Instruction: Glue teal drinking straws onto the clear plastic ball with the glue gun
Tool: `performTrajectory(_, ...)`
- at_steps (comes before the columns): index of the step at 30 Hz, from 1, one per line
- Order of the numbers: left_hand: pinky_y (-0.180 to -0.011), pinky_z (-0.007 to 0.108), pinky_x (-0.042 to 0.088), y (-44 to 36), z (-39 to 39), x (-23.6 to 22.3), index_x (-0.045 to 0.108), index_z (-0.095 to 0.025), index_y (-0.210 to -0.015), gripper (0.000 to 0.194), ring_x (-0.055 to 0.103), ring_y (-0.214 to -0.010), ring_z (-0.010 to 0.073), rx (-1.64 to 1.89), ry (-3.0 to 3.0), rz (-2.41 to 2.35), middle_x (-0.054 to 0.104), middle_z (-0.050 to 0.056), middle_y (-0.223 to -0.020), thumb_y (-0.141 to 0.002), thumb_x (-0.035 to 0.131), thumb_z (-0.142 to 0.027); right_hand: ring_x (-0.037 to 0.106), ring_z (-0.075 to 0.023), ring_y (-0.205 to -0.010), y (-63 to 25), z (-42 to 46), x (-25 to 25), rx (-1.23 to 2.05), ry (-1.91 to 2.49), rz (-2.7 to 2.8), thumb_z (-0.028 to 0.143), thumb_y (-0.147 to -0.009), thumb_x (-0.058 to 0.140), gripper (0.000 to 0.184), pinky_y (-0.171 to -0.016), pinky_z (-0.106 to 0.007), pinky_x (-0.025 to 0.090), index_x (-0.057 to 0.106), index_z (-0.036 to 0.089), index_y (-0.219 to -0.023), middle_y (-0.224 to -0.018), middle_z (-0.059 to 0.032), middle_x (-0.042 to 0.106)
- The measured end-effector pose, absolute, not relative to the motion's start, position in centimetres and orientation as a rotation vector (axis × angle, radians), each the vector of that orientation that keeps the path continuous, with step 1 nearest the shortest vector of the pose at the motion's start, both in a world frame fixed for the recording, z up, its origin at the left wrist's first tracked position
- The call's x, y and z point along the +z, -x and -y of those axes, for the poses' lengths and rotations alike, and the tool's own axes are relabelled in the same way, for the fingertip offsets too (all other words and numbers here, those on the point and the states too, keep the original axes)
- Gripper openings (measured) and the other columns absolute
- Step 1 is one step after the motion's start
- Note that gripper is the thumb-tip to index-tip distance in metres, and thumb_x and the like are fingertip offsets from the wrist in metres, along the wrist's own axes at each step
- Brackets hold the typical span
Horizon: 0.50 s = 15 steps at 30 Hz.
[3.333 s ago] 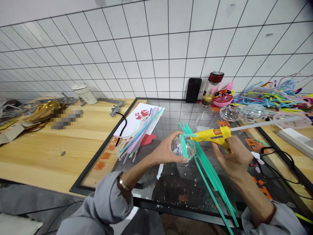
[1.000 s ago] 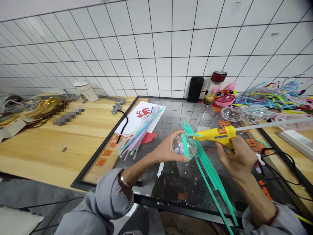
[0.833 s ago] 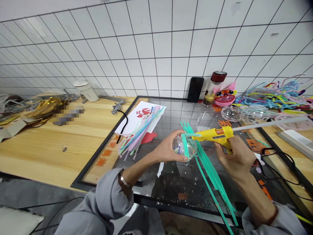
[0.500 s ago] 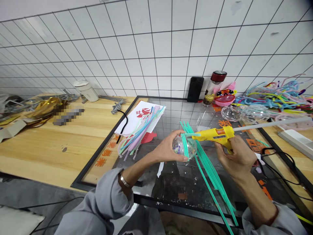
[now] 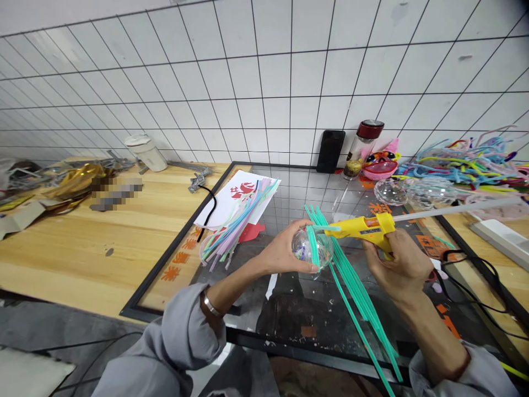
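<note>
My left hand [image 5: 289, 248] is wrapped round a clear plastic ball [image 5: 324, 249], thumb below and fingers on top. Across the ball runs a green pipe cleaner [image 5: 313, 248], pressed to its surface, with one end sticking out to the right near the glue nozzle. My right hand [image 5: 400, 264] grips a yellow glue gun [image 5: 359, 229] by its handle, nozzle pointing left at the ball's upper right side. From the gun's back juts a long whitish glue stick [image 5: 450, 209]. Several green pipe cleaners [image 5: 357, 292] lie on the dark glass board below and between my hands.
Pastel pipe cleaners [image 5: 239, 220] lie on a white sheet [image 5: 219, 204] to the left. At the back stand a black phone [image 5: 330, 151] and a red-capped bottle [image 5: 363, 149]. Clear balls [image 5: 390, 192] and a colourful pipe cleaner heap [image 5: 463, 160] sit right. A black cable [image 5: 475, 275] loops at right.
</note>
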<state>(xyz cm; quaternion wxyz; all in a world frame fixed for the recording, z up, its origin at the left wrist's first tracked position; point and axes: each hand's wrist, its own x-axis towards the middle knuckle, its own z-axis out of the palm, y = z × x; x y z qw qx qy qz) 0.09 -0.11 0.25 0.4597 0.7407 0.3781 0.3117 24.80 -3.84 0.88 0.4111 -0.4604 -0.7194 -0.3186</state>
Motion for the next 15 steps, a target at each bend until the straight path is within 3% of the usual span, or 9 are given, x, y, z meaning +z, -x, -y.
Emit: performTrajectory(15,-0.111,0.054,0.036,-0.03,0.09,0.15,0.047,-0.022,-0.133,0.090,0.051,-0.126,0.0344,0.776,-1.830,-0.925,0.052,0.012,-0.139,-0.053,0.086,-0.031,0.045,-0.0107,-0.056,-24.81,3.83,0.81,-0.792,1.165,1.802,0.019,-0.084,0.064,0.026,-0.051,-0.027,0.029,0.040,0.023,-0.074,-0.063,0.0040,0.046)
